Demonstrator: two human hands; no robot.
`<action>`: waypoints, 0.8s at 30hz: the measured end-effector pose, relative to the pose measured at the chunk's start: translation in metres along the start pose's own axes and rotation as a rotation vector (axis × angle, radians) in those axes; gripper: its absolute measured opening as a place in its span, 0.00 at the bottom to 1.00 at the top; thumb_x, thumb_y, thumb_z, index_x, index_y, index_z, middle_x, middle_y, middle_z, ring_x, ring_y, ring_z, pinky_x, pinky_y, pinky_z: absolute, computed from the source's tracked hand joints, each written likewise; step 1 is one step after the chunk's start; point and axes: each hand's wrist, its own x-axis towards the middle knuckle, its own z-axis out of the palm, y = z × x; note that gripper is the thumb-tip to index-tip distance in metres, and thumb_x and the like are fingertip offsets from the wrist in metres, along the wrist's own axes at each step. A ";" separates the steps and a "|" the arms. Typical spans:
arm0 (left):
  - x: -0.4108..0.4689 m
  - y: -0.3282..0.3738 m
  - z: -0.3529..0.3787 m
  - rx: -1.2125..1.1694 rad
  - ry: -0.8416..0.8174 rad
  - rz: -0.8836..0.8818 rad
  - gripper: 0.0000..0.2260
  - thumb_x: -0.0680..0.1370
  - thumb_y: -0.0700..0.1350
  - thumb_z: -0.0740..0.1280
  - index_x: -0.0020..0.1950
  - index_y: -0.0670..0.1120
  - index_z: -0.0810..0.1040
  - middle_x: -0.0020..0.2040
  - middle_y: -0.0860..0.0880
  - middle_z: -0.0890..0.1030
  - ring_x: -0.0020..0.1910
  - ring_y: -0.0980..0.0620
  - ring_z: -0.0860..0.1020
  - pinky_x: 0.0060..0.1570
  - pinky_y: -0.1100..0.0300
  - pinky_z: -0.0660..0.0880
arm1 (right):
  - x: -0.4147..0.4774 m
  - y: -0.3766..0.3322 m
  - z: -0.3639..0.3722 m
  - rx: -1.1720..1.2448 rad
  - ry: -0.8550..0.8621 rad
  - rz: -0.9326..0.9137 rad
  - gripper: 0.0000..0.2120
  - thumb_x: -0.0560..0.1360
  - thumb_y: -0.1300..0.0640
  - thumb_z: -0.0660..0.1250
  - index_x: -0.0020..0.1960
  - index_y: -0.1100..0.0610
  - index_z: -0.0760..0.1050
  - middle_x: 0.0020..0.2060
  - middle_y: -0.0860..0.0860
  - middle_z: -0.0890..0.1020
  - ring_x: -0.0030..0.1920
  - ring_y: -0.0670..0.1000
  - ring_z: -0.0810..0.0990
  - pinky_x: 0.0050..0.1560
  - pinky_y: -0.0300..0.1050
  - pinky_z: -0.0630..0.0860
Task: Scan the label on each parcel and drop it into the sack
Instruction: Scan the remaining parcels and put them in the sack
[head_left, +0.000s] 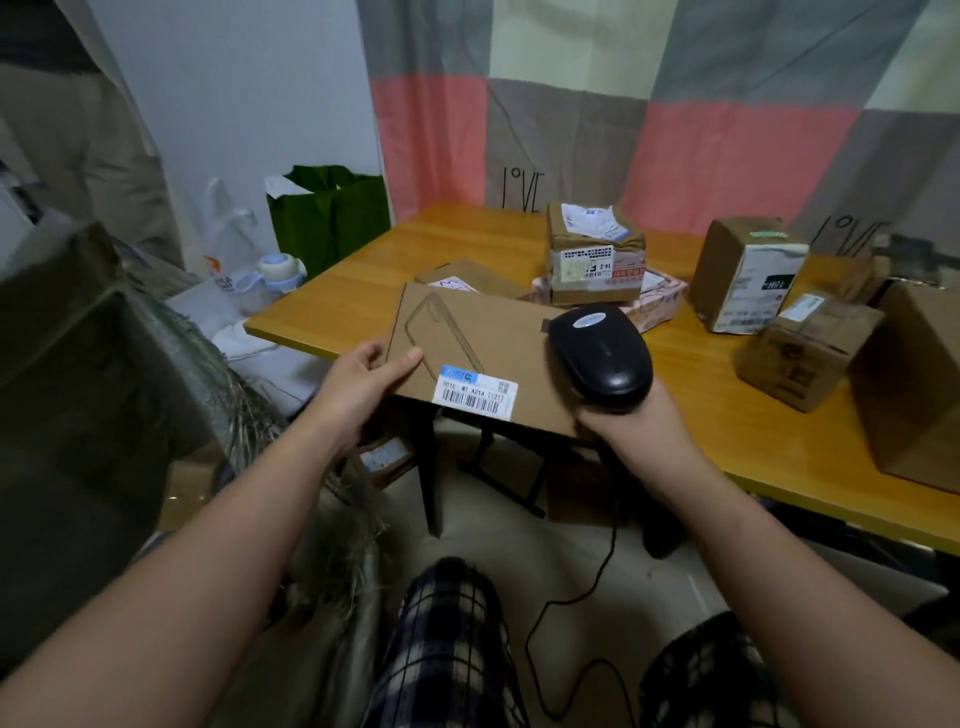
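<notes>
My left hand (363, 384) pinches the left edge of a flat brown cardboard parcel (478, 338), held over the table's near edge. A white barcode label (475, 391) sits on the parcel's near side. My right hand (631, 423) grips a black corded barcode scanner (600, 356), whose head hangs over the parcel's right end, just right of the label. A woven sack (291, 441) with a frayed rim stands low on the left beside my left forearm.
On the orange table (727, 415) lie several more parcels: a taped box (595, 254), a pink packet (657, 301), an upright box (748, 273), a small box (805, 348) and a large carton (919, 384). A green bag (327, 213) stands behind.
</notes>
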 end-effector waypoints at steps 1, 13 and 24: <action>-0.002 0.003 -0.006 0.023 -0.033 -0.003 0.22 0.73 0.46 0.72 0.64 0.42 0.74 0.56 0.41 0.82 0.49 0.47 0.83 0.52 0.52 0.79 | 0.001 -0.003 -0.001 -0.022 0.018 -0.011 0.23 0.68 0.70 0.72 0.61 0.60 0.73 0.53 0.51 0.77 0.55 0.49 0.75 0.47 0.33 0.71; -0.016 -0.005 -0.013 0.058 0.164 0.138 0.18 0.75 0.41 0.71 0.62 0.35 0.73 0.36 0.52 0.79 0.40 0.53 0.81 0.44 0.61 0.77 | -0.056 -0.004 0.043 -0.100 -0.009 -0.048 0.11 0.68 0.53 0.76 0.47 0.54 0.80 0.33 0.42 0.79 0.37 0.40 0.78 0.35 0.29 0.69; -0.011 -0.008 -0.008 0.166 0.230 0.156 0.19 0.76 0.44 0.70 0.63 0.37 0.71 0.43 0.48 0.78 0.44 0.52 0.79 0.41 0.64 0.76 | -0.056 -0.009 0.038 -0.094 0.008 0.019 0.09 0.71 0.53 0.74 0.35 0.50 0.76 0.24 0.45 0.77 0.30 0.48 0.78 0.35 0.43 0.75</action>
